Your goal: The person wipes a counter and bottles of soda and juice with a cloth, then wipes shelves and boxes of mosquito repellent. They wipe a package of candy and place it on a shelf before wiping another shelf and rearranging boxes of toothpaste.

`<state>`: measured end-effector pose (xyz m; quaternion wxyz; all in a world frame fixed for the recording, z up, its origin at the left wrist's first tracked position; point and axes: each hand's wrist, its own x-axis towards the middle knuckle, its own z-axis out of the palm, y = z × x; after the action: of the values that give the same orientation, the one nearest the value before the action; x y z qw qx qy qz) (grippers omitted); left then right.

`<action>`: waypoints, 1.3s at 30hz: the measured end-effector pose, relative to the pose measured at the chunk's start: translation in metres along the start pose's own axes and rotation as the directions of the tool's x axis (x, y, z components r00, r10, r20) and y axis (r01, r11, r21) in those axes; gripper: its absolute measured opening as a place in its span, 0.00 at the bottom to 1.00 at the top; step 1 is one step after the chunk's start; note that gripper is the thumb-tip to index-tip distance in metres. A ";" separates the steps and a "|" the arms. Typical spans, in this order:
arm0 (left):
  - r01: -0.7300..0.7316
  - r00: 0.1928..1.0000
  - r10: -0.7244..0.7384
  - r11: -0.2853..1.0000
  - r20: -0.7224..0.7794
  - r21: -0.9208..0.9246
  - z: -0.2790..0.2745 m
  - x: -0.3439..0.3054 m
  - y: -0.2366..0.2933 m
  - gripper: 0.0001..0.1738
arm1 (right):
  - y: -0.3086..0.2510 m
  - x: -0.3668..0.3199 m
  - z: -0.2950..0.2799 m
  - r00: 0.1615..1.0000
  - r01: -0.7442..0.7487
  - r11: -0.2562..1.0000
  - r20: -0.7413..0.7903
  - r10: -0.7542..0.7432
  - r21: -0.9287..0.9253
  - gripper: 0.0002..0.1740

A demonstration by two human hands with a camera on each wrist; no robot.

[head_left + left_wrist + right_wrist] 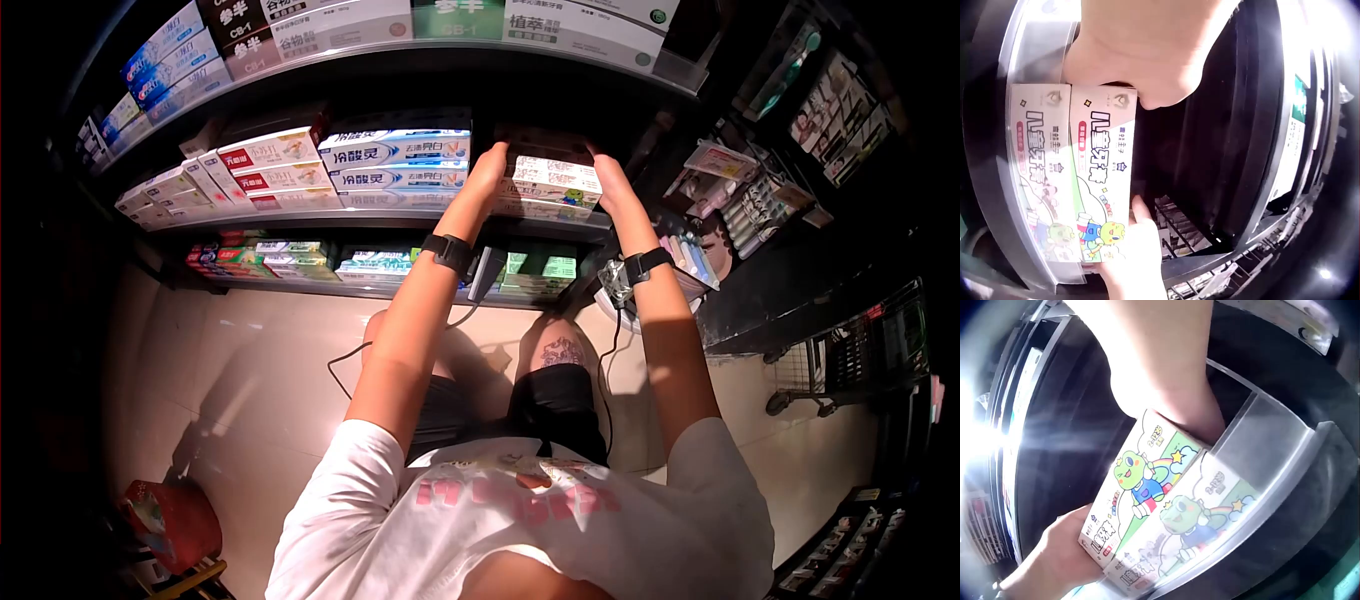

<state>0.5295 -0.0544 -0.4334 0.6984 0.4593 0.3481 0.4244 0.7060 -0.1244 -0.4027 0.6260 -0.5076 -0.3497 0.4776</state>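
The left hand and the right hand hold the frog carton between them, one at each short end. On each hand the thumb lies over the printed front and the fingers reach round behind, so both are closed on the carton rather than merely pressing it. The carton lies lengthwise between the palms at the front of the shelf. A second carton of the same print touches its long edge on the side away from the hands, tucked behind the clear shelf lip. Past the outer side of the left hand stand rows of blue-and-white boxes. The carton looks like thin printed card around a tube. It should therefore be light, stiff along its length, but easy to dent on its broad faces and easy to crush at the end flaps. The glossy print suggests a slick surface, so a squeeze from the ends alone could let it bow or slip. The better hold seems to be the one shown, with thumb on the front, fingers behind and the ends resting in the palms. The long edges and corners take pressure best, and the middle of the face takes it worst.
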 end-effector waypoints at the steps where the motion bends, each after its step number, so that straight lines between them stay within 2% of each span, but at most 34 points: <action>1: 0.039 0.999 -0.036 0.990 0.019 -0.132 0.007 -0.020 0.014 0.23 | -0.005 -0.008 0.003 1.000 -0.018 1.000 -0.005 0.018 0.016 0.27; 4: 0.086 0.991 -0.056 0.966 0.125 -0.246 0.005 -0.021 0.020 0.22 | -0.001 -0.014 0.000 0.992 -0.067 0.997 -0.101 0.070 0.038 0.21; 5: 0.087 0.984 -0.041 0.961 0.175 -0.264 0.004 -0.023 0.021 0.22 | 0.002 -0.013 -0.004 0.996 -0.086 0.988 -0.025 0.090 0.127 0.22; 7: 0.050 0.988 -0.019 0.978 0.154 -0.204 0.007 -0.029 0.021 0.24 | 0.007 -0.009 -0.005 0.994 -0.106 0.980 0.003 0.107 0.171 0.27; 9: -0.145 0.987 0.152 0.982 0.056 -0.124 0.018 -0.048 0.027 0.25 | 0.012 0.000 -0.005 0.994 -0.104 0.986 0.047 0.099 0.131 0.26; 10: -0.161 0.978 0.179 0.974 0.104 -0.161 0.018 -0.062 0.032 0.26 | 0.014 0.002 -0.006 0.995 -0.097 0.982 0.030 0.093 0.163 0.27; 11: -0.094 0.991 0.111 0.975 0.074 -0.203 0.014 -0.039 0.025 0.27 | 0.004 -0.009 0.003 0.993 -0.119 0.972 0.004 0.121 0.202 0.23; 13: -0.003 0.999 0.011 0.988 0.050 -0.157 0.014 -0.031 0.025 0.27 | 0.001 -0.014 0.007 0.997 -0.078 0.971 0.017 0.076 0.224 0.22; 14: -0.087 0.992 0.103 0.977 0.072 -0.194 0.015 -0.045 0.027 0.27 | 0.008 -0.005 -0.001 0.992 -0.118 0.963 0.066 0.105 0.243 0.21; 15: -0.080 0.994 0.094 0.978 0.064 -0.191 0.011 -0.049 0.022 0.27 | 0.007 -0.008 -0.001 0.991 -0.129 0.960 0.069 0.116 0.247 0.21; 17: -0.180 0.937 0.257 0.936 0.237 -0.302 0.003 -0.054 0.015 0.27 | 0.006 -0.011 -0.002 0.991 -0.131 0.963 0.043 0.124 0.235 0.22; 19: -0.145 0.945 0.227 0.937 0.236 -0.319 -0.005 -0.042 0.007 0.27 | 0.016 0.000 -0.011 0.988 -0.151 0.936 0.077 0.133 0.317 0.22; 21: -0.179 0.905 0.288 0.926 0.314 -0.333 0.001 -0.047 0.016 0.24 | 0.019 0.003 -0.014 0.995 -0.101 0.930 0.038 0.093 0.353 0.23; 22: -0.123 0.971 0.170 0.958 0.167 -0.257 0.014 -0.062 0.027 0.20 | 0.020 0.003 -0.015 0.994 -0.109 0.924 0.031 0.105 0.367 0.23; 25: -0.162 0.957 0.219 0.947 0.189 -0.276 0.012 -0.059 0.024 0.18 | 0.014 -0.006 -0.009 0.995 -0.074 0.939 -0.035 0.092 0.335 0.24; 26: -0.152 0.944 0.213 0.958 0.251 -0.242 0.004 -0.052 0.019 0.27 | 0.018 -0.002 -0.013 0.997 -0.061 0.950 -0.030 0.074 0.305 0.25; 27: -0.148 0.946 0.208 0.960 0.249 -0.239 -0.001 -0.046 0.014 0.27 | 0.015 -0.010 -0.010 0.996 -0.066 0.949 -0.030 0.079 0.309 0.25; 29: -0.152 0.912 0.255 0.937 0.321 -0.314 -0.006 -0.035 0.006 0.25 | 0.005 -0.030 -0.008 0.995 0.026 0.994 -0.103 -0.015 0.102 0.27; 30: -0.153 0.920 0.260 0.928 0.294 -0.341 -0.005 -0.035 0.006 0.24 | 0.002 -0.040 -0.005 0.987 0.116 0.993 -0.110 -0.115 -0.001 0.31; 31: -0.152 0.917 0.262 0.926 0.299 -0.344 -0.002 -0.032 0.008 0.24 | -0.003 -0.051 -0.003 0.979 0.126 0.980 -0.142 -0.148 -0.152 0.35; 33: -0.008 0.991 0.032 0.982 0.127 -0.190 0.011 -0.037 0.022 0.23 | 0.008 -0.066 0.005 0.910 0.240 0.843 -0.192 -0.369 -0.481 0.43; 34: -0.006 0.991 0.032 0.980 0.130 -0.198 0.017 -0.044 0.025 0.23 | 0.006 -0.077 0.005 0.947 0.191 0.856 -0.139 -0.289 -0.480 0.46; 35: -0.020 0.989 0.050 0.978 0.139 -0.210 0.023 -0.053 0.028 0.23 | 0.012 -0.076 0.003 0.951 0.192 0.849 -0.120 -0.284 -0.492 0.45; 37: -0.054 0.984 0.090 0.973 0.154 -0.226 0.029 -0.064 0.033 0.23 | 0.017 -0.076 0.002 0.908 0.288 0.790 -0.108 -0.405 -0.541 0.44; 38: 0.050 0.996 -0.029 0.964 0.083 -0.262 0.021 -0.017 0.009 0.19 | 0.017 -0.075 0.000 0.906 0.293 0.790 -0.108 -0.410 -0.539 0.44; 39: 0.026 0.997 -0.006 0.962 0.072 -0.273 0.026 -0.020 0.008 0.20 | 0.016 -0.075 -0.002 0.885 0.299 0.742 -0.117 -0.451 -0.600 0.43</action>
<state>0.5416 -0.0800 -0.4149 0.7703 0.3701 0.2651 0.4464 0.6815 -0.1965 -0.4157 0.5699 -0.6451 -0.4876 0.1461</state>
